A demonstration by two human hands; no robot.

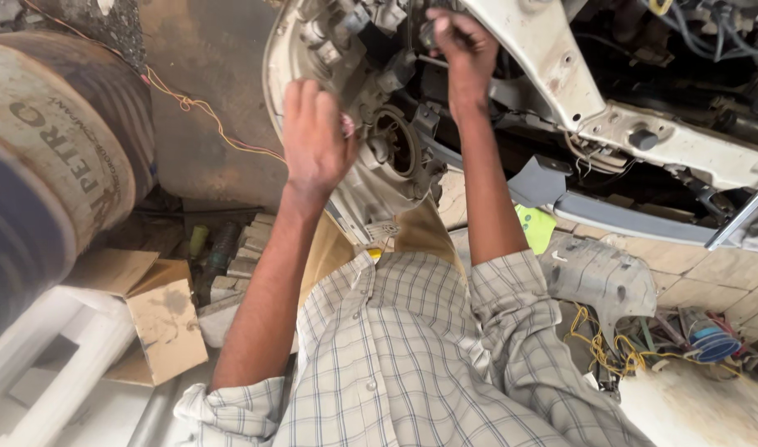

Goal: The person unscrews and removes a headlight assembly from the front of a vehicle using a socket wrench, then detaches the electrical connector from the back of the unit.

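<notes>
Little open room is being left around the headlight housing (379, 141): it is being hemmed in above and to the right by the white car body panel (561, 66), while its curved left edge is being shown against bare, stained ground. More free space is being offered to the left of that edge, up to the large rusty drum (56, 149) lying well apart at the frame's left side. A thin orange-yellow wire (197, 108) is being trailed across the ground between drum and housing. Below, a cardboard box (164, 327) and a tangle of yellow wires (602, 348) are being seen on either side of the checked shirt. The left hand (313, 136) is being held raised, back toward the camera, fingers curled loosely against the housing's rear near a round socket; whether anything is being pinched cannot be told. The right hand (462, 50) is being extended higher, forearm nearly straight, fingers closed around a small dark fitting (429, 33) at the housing's upper rear. The housing itself is being kept at upper centre, touching the body panel.
</notes>
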